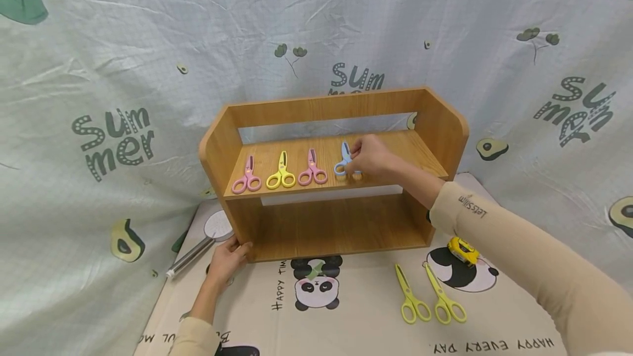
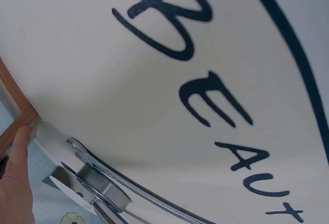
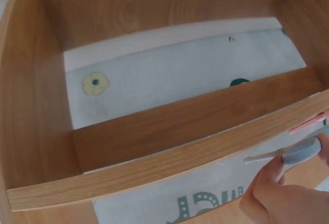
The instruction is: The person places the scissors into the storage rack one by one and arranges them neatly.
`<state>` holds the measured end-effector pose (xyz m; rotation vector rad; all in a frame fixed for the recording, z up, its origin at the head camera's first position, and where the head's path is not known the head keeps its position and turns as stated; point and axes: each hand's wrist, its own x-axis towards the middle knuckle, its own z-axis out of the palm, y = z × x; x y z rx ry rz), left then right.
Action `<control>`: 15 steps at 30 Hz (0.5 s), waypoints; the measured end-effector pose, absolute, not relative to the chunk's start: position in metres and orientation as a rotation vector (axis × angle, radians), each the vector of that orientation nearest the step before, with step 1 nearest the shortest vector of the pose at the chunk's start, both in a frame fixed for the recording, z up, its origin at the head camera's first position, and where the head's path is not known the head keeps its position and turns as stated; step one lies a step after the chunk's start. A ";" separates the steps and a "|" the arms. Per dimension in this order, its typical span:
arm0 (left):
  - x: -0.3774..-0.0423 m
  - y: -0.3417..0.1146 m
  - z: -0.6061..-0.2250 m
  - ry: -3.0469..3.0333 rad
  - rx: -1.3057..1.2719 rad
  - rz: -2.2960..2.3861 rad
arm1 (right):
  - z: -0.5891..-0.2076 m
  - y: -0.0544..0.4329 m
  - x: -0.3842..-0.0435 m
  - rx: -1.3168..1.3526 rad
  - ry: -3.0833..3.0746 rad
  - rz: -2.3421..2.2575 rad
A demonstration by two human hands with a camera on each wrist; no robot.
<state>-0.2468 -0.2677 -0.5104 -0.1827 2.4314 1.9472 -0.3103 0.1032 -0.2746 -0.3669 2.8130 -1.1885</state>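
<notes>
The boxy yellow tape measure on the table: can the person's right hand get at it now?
Probably yes, once free: the right hand pinches light-blue scissors, but nothing visibly covers the tape measure.

You have warm brown wood grain all over the shelf (image 1: 323, 106). Along its upper board, left to right, you see pink scissors (image 1: 248, 173), yellow scissors (image 1: 282, 170), a second pink pair (image 1: 312, 168) and light blue scissors (image 1: 345, 158). Near right, your two yellow-green pairs (image 1: 407, 293) match each other, and the tape measure (image 1: 463, 251) beyond them is yellow with black. Your far curtain (image 1: 163, 32) is pale grey-blue, printed with green leaves, avocados and grey "SUMMER" lettering. The tablecloth (image 1: 368, 312) is cream, patterned with black-and-white pandas and black words. Your beige right sleeve (image 1: 514, 251) carries small dark lettering.
</notes>
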 end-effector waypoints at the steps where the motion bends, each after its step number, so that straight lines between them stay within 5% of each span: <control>1: -0.247 -0.268 -0.511 2.426 -0.184 1.949 | -0.275 0.103 -0.311 -0.358 2.818 -1.180; 15: -0.246 -0.268 -0.510 2.402 -0.186 1.955 | -0.280 0.101 -0.312 -0.359 2.786 -1.123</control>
